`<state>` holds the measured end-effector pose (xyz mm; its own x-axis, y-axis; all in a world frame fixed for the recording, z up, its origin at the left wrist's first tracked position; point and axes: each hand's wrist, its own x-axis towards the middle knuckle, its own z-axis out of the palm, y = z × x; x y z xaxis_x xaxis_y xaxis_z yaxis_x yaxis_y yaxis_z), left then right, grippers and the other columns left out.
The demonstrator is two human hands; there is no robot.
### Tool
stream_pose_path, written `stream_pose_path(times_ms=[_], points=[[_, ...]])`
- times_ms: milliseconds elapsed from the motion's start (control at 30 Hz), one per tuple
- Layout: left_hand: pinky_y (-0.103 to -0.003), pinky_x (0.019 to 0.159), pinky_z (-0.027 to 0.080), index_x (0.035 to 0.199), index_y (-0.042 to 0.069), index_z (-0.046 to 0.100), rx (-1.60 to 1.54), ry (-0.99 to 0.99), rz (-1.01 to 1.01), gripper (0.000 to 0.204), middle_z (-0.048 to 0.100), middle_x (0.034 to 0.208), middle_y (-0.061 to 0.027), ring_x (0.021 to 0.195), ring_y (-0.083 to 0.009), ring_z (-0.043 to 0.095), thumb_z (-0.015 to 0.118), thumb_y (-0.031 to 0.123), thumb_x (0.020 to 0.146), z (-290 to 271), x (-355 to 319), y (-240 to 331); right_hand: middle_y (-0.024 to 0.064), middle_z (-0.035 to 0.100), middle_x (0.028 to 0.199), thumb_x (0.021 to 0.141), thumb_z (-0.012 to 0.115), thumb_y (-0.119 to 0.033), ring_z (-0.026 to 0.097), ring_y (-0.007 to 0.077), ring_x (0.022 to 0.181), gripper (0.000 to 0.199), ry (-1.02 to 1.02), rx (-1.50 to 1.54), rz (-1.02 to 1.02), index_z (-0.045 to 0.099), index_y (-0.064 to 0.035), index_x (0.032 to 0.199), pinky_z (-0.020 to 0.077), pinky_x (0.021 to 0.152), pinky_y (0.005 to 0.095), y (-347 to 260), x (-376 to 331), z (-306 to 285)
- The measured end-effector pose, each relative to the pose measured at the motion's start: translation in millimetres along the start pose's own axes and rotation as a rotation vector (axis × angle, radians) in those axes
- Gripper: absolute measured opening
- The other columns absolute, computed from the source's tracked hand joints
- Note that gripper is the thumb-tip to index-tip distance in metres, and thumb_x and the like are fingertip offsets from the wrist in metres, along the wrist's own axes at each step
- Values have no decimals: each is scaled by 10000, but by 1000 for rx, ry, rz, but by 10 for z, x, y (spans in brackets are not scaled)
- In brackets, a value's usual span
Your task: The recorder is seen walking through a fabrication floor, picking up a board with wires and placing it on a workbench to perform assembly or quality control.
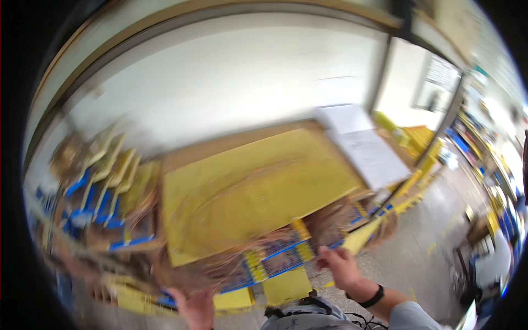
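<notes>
A large yellow board (258, 192) lies on the bench, with a long loop of thin reddish-brown wires (242, 184) on it. My left hand (195, 308) is at the near left, just below the board's front edge. Its thumb stands apart from the fingers and nothing shows in it. My right hand (342, 268), with a dark band on the wrist, is off the board's near right corner. Its fingers are loosely bent and apart, with no object visible between them. Motion blur softens both hands. More wires (220, 269) hang in a bundle along the front edge between them.
At the left stands a stepped rack (110, 170) of yellow dividers and blue edging. White sheets (366, 151) lie right of the board. Blue-and-yellow bins (283, 261) line the bench front. A yellow basket (419, 137) sits at the right, with shelving beyond the aisle.
</notes>
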<state>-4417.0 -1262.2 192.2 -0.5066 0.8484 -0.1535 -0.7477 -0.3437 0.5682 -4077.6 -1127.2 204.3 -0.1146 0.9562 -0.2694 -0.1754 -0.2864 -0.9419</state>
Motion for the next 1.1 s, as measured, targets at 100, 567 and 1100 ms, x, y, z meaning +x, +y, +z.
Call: stream_pose_path(times_ms=[100, 567, 1100], points=[[-498, 931, 487, 1342, 95, 541, 176, -40, 11, 667, 578, 1357, -131, 1150, -305, 574, 628, 588, 900, -577, 325, 315, 69, 685, 774, 926, 669, -437, 635, 132, 753, 438, -48, -66, 69, 718, -6, 867, 492, 732, 282, -8, -5, 38], [-459, 1080, 393, 1577, 98, 224, 981, -629, 453, 934, 233, 1593, -148, 1294, -354, 442, 793, 170, 839, -810, 1118, 583, 44, 682, 1018, 1015, 534, -361, 652, 150, 897, 365, -81, -179, -143, 611, -36, 1161, 537, 782, 306, 73, 801, -1236], [-480, 1030, 413, 1446, 120, 459, 974, -203, 73, 714, 425, 1470, -144, 1269, -321, 451, 652, 507, 878, 279, 614, 139, 216, 602, 1209, 970, 358, -661, 667, 360, 976, 795, -222, -178, -26, 561, 50, 1262, 582, 764, 463, -1096, 1462, -1035]])
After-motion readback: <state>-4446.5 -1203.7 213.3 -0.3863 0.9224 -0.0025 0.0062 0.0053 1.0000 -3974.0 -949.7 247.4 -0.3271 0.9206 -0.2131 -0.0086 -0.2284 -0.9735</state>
